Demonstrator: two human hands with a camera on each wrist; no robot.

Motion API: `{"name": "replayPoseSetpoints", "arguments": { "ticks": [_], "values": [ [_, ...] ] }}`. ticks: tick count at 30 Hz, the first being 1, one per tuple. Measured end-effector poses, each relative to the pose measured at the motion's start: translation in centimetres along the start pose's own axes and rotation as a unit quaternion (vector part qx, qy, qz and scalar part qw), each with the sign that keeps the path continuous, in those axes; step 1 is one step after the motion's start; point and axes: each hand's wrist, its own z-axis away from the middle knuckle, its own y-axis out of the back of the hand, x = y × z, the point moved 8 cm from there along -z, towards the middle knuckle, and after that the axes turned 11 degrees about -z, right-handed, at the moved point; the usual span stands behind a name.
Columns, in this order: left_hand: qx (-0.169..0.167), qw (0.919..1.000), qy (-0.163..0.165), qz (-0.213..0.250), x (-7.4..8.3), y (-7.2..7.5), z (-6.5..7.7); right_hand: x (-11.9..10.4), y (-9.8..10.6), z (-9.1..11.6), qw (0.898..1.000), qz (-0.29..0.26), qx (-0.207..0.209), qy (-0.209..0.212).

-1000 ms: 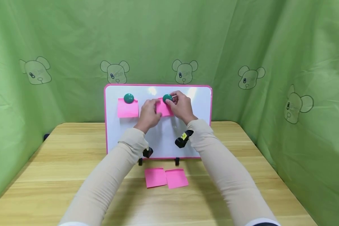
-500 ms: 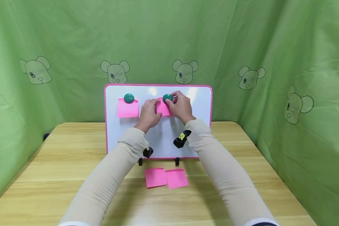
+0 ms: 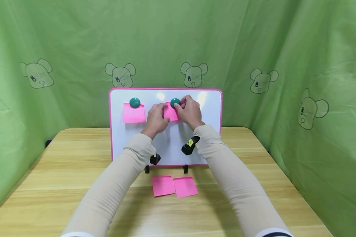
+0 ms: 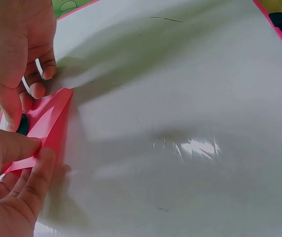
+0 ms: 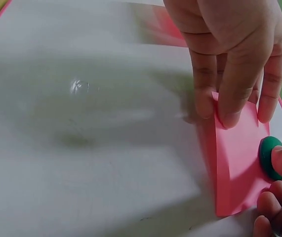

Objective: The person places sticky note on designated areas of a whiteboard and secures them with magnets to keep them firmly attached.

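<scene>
A pink sticky note (image 3: 170, 112) lies against the upper middle of the whiteboard (image 3: 172, 148). My left hand (image 3: 157, 119) pinches the note's left edge between thumb and fingers; the right wrist view shows that pinch near the note's corner. My right hand (image 3: 191, 111) holds a round green magnet (image 3: 175, 102) at the note's top, its thumb pressing on the magnet's face (image 5: 270, 157). The other right fingers bend beside the note's edge. In the left wrist view the note (image 4: 44, 126) bows outward, its lower edge standing off the board.
Another pink note (image 3: 133, 115) hangs on the board's left under a green magnet (image 3: 134, 102). Two pink notes (image 3: 163, 186) lie side by side on the wooden table (image 3: 77, 171) before the board's black feet (image 3: 186, 169). A green curtain (image 3: 166, 39) surrounds the table.
My right wrist has shifted slightly left, while its thumb stays on the green magnet. My left hand keeps its pinch on the sticky note in the same place.
</scene>
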Motion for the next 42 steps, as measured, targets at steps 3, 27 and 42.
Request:
{"name": "replayPoseSetpoints", "arguments": {
  "ticks": [3, 27, 42],
  "values": [
    [0.0, 1.0, -0.001, 0.001, 0.0, 0.0, 0.0, 0.0, 0.0, 0.0, 1.0, -0.002, -0.001, 0.002],
    [-0.013, 0.9992, 0.001, 0.038, -1.1, 0.1, 1.2, 1.4, 1.3, 1.7, 0.999, -0.022, -0.019, 0.02],
    [-0.013, 0.9965, -0.016, 0.081, -2.6, -0.5, 3.9, 3.4, 3.1, 5.2, 0.999, -0.029, -0.025, 0.027]
  ]
}}
